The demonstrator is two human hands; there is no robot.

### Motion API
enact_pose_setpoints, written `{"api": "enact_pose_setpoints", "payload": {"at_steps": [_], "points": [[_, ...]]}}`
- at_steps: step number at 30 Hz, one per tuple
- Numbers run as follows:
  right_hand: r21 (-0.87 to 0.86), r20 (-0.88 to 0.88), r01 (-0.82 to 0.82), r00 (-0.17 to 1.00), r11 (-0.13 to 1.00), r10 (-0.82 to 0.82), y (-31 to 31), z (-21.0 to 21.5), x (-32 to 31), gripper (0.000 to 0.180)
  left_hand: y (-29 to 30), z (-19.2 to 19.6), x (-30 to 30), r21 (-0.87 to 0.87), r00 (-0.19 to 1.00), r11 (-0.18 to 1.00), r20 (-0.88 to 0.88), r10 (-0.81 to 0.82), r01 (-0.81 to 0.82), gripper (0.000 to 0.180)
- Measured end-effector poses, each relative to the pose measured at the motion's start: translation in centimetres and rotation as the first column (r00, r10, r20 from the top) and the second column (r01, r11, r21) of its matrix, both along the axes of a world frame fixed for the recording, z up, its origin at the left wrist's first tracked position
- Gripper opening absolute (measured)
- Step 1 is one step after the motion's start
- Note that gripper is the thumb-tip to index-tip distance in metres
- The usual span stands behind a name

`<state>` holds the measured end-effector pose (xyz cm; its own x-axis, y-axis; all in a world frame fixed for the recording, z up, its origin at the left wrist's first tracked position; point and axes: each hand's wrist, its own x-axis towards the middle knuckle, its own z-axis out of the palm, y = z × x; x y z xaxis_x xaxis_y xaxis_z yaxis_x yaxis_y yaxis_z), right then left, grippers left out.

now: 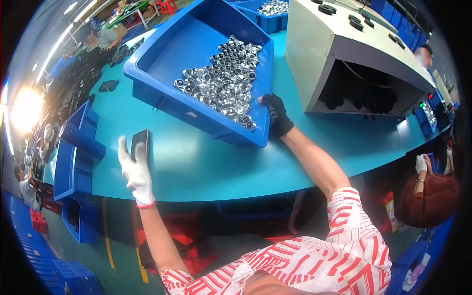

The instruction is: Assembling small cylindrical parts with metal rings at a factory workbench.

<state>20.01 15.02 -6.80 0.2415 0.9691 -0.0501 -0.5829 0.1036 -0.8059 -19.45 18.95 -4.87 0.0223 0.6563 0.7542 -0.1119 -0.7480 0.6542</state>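
A large blue plastic bin (177, 107) stands at an angle over the teal table. Many small clear-and-black shiny parts (228, 81) are heaped toward its right side. My right hand (276, 115), in a black dotted glove with a bare thumb tip, grips the bin's right wall; the fingers beyond the wall are hidden. Away from the bin, my left hand (137, 174) wears a white glove. Its fingers are spread and slightly blurred, with nothing in them. Just behind those fingers a dark phone (141, 142) lies on the table.
To the right stands a pale metal box (314, 64) with an open dark front, black rings on its top. Blue bins (73, 167) sit at the table's left end. Another blue bin (268, 22) of parts stands behind. A person in brown (427, 196) is at the right.
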Motion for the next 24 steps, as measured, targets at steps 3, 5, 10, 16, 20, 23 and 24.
{"api": "enact_pose_setpoints", "payload": {"at_steps": [3,5,10,16,20,23,24], "points": [[-0.004,-0.072,-0.019,0.997,1.000,0.018,0.4,-1.9,1.9,0.043,-1.8,6.5,8.7,-0.289,0.976,0.933,-0.095,0.195,-0.215,0.069],[0.017,-0.118,-0.079,0.990,0.997,0.081,-0.5,-0.5,0.6,0.045,-2.5,7.3,11.8,-0.248,0.933,0.903,-0.177,0.313,-0.351,0.074],[0.010,-0.171,-0.190,0.967,0.982,0.189,-0.5,0.3,1.1,0.061,-5.3,7.0,18.8,-0.305,0.990,0.951,0.106,0.092,-0.056,0.083],[0.090,0.601,0.303,0.743,0.949,-0.295,1.4,-2.0,2.4,0.059,-5.6,6.5,20.7,-0.219,0.961,0.961,0.180,0.212,-0.171,0.073],[0.341,0.736,0.372,0.465,0.863,-0.491,2.4,-3.9,2.4,0.057,-5.5,6.9,21.5,-0.137,0.952,0.975,0.229,0.202,-0.174,0.067],[0.258,0.773,0.372,0.473,0.892,-0.422,2.4,-3.2,1.8,0.058,-6.0,7.4,22.6,-0.135,0.957,0.973,0.196,0.212,-0.188,0.069],[0.206,0.785,0.388,0.483,0.898,-0.389,2.4,-3.1,1.7,0.057,-6.1,7.3,22.8,-0.124,0.956,0.967,0.166,0.240,-0.222,0.071]]}}
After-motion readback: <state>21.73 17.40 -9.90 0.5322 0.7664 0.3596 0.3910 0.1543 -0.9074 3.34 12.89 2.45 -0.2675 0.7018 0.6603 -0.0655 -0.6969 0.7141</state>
